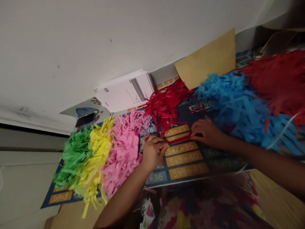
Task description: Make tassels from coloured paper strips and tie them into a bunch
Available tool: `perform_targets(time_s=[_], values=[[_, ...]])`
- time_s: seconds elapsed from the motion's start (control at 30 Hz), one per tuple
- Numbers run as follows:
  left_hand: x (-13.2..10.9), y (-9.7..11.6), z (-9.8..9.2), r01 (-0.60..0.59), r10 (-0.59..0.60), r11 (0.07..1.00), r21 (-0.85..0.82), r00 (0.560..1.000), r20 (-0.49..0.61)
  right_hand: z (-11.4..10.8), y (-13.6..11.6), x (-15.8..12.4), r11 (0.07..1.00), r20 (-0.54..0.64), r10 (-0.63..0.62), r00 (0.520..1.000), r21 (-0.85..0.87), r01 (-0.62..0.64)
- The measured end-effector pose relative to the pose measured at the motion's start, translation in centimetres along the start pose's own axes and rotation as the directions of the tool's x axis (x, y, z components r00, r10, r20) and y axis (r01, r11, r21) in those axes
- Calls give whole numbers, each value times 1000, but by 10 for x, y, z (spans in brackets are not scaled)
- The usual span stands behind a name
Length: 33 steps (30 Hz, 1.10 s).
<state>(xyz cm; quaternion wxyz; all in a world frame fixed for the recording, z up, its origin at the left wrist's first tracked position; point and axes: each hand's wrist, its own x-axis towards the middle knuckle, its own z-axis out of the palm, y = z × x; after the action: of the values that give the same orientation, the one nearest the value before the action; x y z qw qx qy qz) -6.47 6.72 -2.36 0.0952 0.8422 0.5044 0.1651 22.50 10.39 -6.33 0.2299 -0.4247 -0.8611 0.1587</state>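
My left hand (153, 151) and my right hand (206, 133) work above the middle of the printed mat. A thin red paper strip (178, 139) stretches between them, pinched at each end by closed fingers. Just beyond lies a small heap of red paper fringe (166, 103). Pink paper fringe (124, 152) is beside my left wrist, and light blue paper fringe (238, 105) lies close to my right hand and forearm.
Yellow (97, 156) and green fringe (73, 159) lie at the left of the mat (183, 171). A white paper stack (124, 92) and a tan sheet (209, 60) lean by the wall. A dark phone-like object (85, 120) is behind; more red fringe (281, 79) is right.
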Motion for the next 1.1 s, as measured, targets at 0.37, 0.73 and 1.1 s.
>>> perform_targets(time_s=[0.37,0.73,1.1], values=[[7,4,2,108,-106,991,-85,994,33,-2,-8,4,989,45,146,988,22,-147],[11,4,9,7,-4,998,63,999,-43,-4,-15,7,982,-6,99,995,-158,-99],[23,29,11,-360,384,869,340,923,-3,-9,-47,30,895,167,-209,964,-364,257]])
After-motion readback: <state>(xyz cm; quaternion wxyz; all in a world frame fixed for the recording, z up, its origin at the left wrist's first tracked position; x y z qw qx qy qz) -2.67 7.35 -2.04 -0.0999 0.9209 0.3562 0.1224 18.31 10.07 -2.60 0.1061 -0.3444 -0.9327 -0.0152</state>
